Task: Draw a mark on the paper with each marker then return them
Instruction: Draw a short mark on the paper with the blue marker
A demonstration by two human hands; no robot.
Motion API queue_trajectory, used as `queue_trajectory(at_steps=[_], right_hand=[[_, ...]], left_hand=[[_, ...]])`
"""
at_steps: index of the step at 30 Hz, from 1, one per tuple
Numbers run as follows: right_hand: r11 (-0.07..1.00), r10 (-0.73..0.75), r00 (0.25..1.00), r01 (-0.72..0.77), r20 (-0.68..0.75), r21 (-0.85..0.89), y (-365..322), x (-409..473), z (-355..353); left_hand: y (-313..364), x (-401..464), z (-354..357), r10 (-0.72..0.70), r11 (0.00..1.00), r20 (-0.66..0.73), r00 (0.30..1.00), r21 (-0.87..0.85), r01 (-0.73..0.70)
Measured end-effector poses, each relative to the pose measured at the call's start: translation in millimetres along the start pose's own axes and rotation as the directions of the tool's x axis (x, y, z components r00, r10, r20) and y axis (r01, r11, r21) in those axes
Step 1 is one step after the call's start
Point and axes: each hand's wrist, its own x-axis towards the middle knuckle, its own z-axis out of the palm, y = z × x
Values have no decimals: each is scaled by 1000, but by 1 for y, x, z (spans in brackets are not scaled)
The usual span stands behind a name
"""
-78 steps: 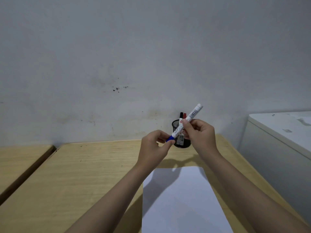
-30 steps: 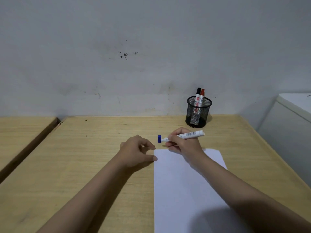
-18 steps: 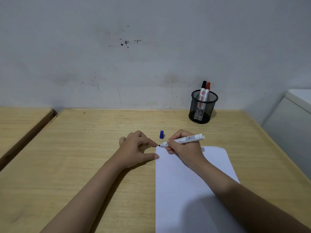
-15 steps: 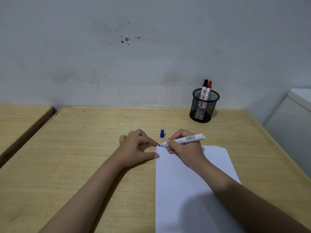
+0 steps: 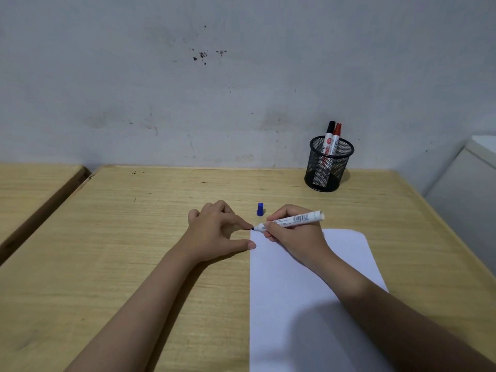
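My right hand (image 5: 292,233) grips an uncapped white marker (image 5: 298,219), its dark tip at the far left corner of the white paper (image 5: 295,285). The marker's blue cap (image 5: 259,209) stands on the desk just beyond the tip. My left hand (image 5: 217,230) rests on the desk at the paper's left edge, forefinger and thumb touching that edge, holding nothing. A black mesh pen cup (image 5: 329,167) at the back right holds a black-capped marker (image 5: 328,140) and a red-capped marker (image 5: 335,139). No mark shows on the paper.
The wooden desk (image 5: 134,251) runs up to a grey wall. A second wooden surface (image 5: 29,189) lies to the left across a gap. A white cabinet (image 5: 467,189) stands at the right.
The blue cap came off the marker and now stands on the desk. My right hand lowered the marker tip to the paper's corner; my left hand settled at the paper's edge.
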Motion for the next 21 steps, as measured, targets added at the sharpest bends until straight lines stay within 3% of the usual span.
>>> queue_trajectory(at_steps=[14, 21], right_hand=[[999, 32, 999, -32, 27, 22, 0, 2, 0], [975, 44, 983, -4, -178, 221, -8, 3, -6]], left_hand=[[-1, 1, -1, -2, 1000, 1, 1000, -3, 2], [1, 2, -1, 6, 1000, 27, 1000, -18, -5]])
